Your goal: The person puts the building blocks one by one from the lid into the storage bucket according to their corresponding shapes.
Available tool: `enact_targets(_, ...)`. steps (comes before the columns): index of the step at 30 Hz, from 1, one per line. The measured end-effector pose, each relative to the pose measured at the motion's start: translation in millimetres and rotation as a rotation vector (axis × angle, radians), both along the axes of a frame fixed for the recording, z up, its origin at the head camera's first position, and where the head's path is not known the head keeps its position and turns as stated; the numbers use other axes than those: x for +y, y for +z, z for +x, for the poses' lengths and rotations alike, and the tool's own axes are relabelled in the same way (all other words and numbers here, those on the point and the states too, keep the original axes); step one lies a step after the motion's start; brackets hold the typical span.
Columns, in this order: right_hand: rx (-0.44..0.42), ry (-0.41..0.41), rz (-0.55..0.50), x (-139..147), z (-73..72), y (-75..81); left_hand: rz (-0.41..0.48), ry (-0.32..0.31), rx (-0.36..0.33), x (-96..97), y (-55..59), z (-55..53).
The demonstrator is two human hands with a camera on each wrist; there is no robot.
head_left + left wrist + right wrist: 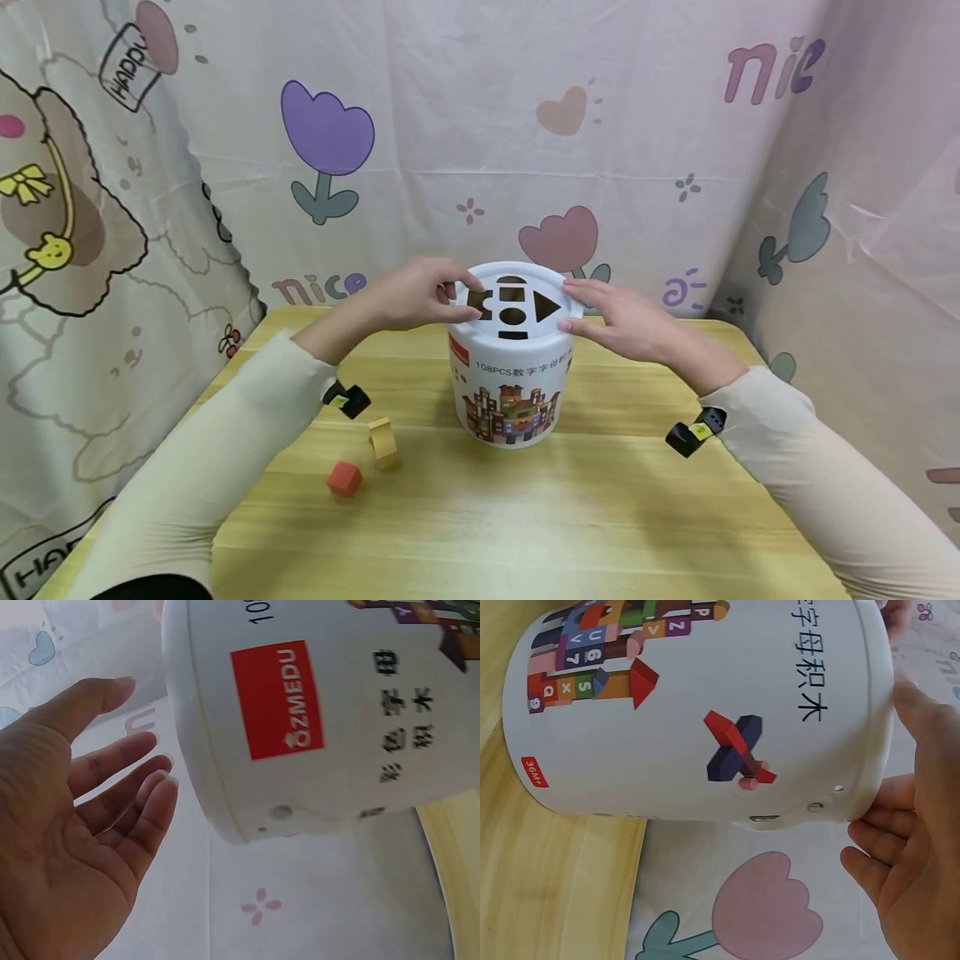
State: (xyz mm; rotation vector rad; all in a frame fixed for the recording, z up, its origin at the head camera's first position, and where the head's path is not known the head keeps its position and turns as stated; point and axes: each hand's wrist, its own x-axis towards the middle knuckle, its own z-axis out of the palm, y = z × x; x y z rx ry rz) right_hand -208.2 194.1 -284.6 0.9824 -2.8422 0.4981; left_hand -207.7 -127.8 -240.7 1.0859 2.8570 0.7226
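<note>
A white bucket (510, 392) printed with block pictures stands upright on the table, its white lid (531, 327) on top. Several shaped holes, among them a triangle, a circle and rectangles, are cut in the lid. Over the lid's left side is my left hand (420, 293), thumb and fingers apart near a dark cutout; the left wrist view shows nothing between them. My right hand (628, 323) rests on the lid's right edge, and in the right wrist view its fingers (896, 791) touch the rim. A red cube (345, 479) and a yellow arch-like block (383, 443) lie left of the bucket.
The wooden table (525, 525) runs up to a patterned cloth (450, 125) at the back and sides. A dark strap-on camera (348, 400) sits on the left wrist, another camera (693, 432) on the right.
</note>
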Motion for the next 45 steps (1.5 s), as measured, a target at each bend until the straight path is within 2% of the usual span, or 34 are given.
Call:
enact_targets(4,-0.016,-0.011,-0.019,-1.4,0.4,-1.4,0.028,-0.007,0.038,-16.5,-7.3,8.2)
enact_targets(9,-0.033,-0.018,-0.023,-1.1,-0.9,-1.4,0.0,-0.006,0.104,-33.5,-17.6,17.8)
enact_targets(17,-0.034,-0.039,-0.048,-0.3,-1.3,-3.5,0.039,0.042,0.085,-60.7,-37.6,31.4)
enact_targets(23,-0.026,-0.04,-0.058,-0.3,-1.2,-4.8,0.041,0.027,0.101,-78.3,-63.6,35.7)
enact_targets(26,-0.032,-0.041,-0.055,0.6,-1.3,-4.6,0.059,0.023,0.082,-84.4,-76.3,38.1)
enact_targets(34,-0.034,-0.044,-0.062,1.9,-1.2,-4.5,0.048,0.09,0.002,-100.4,-114.1,46.5)
enact_targets(42,-0.043,-0.035,-0.06,0.6,-0.6,-5.1,0.103,0.137,-0.046,-116.5,-154.0,57.7)
enact_targets(45,-0.048,-0.034,-0.055,0.3,-0.3,-5.9,0.113,0.157,-0.084,-120.2,-167.7,60.9)
